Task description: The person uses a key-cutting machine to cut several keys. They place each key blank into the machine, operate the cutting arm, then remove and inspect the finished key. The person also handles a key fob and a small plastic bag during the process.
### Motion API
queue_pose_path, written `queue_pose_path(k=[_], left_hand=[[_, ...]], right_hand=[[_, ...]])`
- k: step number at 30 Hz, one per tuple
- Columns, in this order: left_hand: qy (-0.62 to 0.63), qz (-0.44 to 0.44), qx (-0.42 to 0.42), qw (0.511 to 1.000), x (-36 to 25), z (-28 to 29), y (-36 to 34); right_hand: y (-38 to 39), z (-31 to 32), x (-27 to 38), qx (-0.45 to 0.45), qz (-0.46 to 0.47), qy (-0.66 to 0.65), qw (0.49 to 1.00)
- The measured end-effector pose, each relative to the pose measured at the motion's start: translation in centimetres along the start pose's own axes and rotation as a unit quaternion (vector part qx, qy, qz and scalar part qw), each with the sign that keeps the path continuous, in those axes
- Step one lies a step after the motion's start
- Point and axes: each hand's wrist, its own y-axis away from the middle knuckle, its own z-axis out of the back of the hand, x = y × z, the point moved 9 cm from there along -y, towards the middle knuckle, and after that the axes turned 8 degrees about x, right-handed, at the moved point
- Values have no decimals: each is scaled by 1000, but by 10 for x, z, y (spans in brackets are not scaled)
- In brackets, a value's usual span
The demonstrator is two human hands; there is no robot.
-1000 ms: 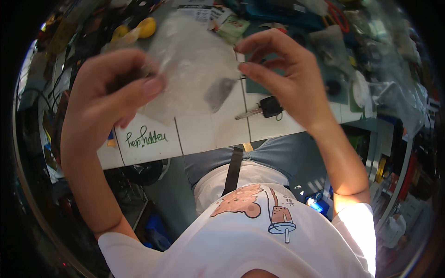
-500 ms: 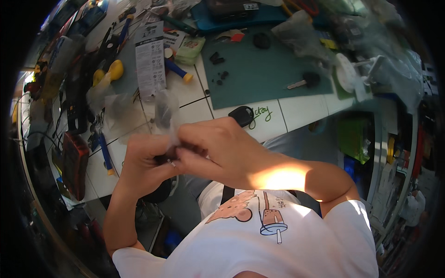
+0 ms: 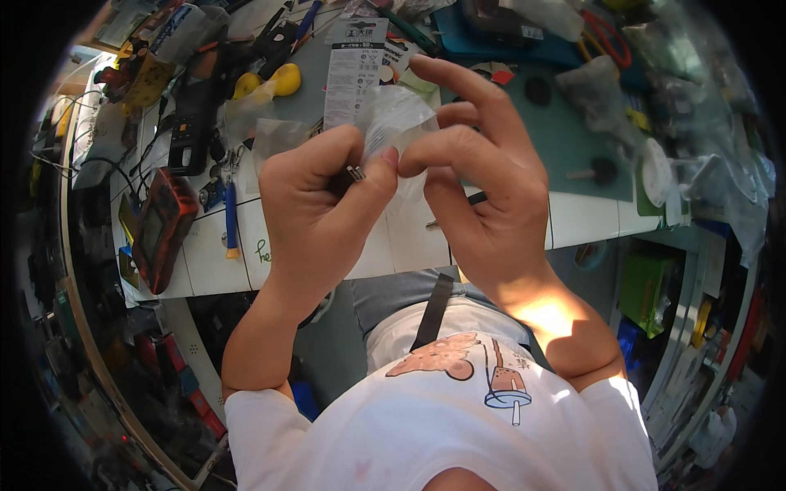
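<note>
Both my hands are raised above the near edge of the workbench. My left hand (image 3: 323, 200) is closed, and a crumpled clear plastic bag (image 3: 397, 119) is pinched between its thumb and finger. Small metal tips (image 3: 356, 173) poke out of the same hand; the rest of that item is hidden in the palm. Close beside it, my right hand (image 3: 491, 176) has its fingers spread. Its index fingertip is at the bag by my left thumb, while the other fingers stretch upward. What the bag contains cannot be made out.
A green mat (image 3: 565, 143) bears a car key (image 3: 604, 172). Left of my hands lie a red-and-black meter (image 3: 164, 229), a blue-handled tool (image 3: 231, 221) and yellow-ended items (image 3: 285, 80). A printed card (image 3: 354, 74) lies behind the bag. More plastic bags (image 3: 720, 180) crowd the right.
The view has shifted. My hands have risen and drawn slightly apart. The right hand has gone from closed beside the left to spread fingers, and more of the bag shows.
</note>
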Motion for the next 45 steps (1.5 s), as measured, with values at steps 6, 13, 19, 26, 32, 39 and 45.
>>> queue_pose_path(k=[6, 13, 19, 26, 32, 39, 45], left_hand=[[-191, -118, 21, 974, -14, -29, 7], [-56, -81, -174, 980, 5, 12, 7], [254, 143, 74, 954, 49, -50, -21], [141, 86, 90, 982, 34, -78, -22], [271, 172, 72, 944, 61, -89, -16], [577, 296, -15, 761, 100, -77, 7], [636, 308, -34, 706, 101, -70, 19]], right_hand=[[24, -29, -39, 145, -189, -205, 949], [44, -3, -69, 34, -290, -461, 838], [56, 26, -79, 12, -262, -512, 818], [66, 50, -94, 40, -324, -357, 875], [58, 66, -92, -14, -322, -299, 898], [50, 64, -95, -54, -371, -533, 758], [49, 42, -78, -52, -411, -629, 658]])
